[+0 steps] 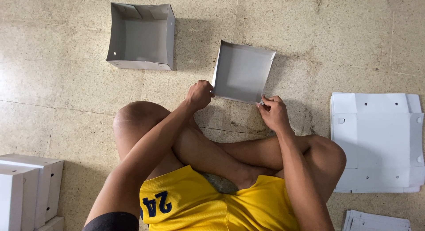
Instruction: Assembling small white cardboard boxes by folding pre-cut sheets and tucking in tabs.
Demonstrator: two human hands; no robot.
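A shallow grey cardboard tray [242, 71] with low folded walls lies on the stone floor in front of my crossed legs. My left hand [199, 94] pinches its near left corner. My right hand [274, 112] grips the near right corner, fingers closed on the wall. Both hands hold the same tray along its near edge.
A deeper folded grey box [141, 37] sits open at the upper left. A stack of flat white die-cut cardboard sheets [376, 142] lies at the right, with more sheets [376, 221] at the bottom right. Finished white boxes [28, 191] stand at the bottom left.
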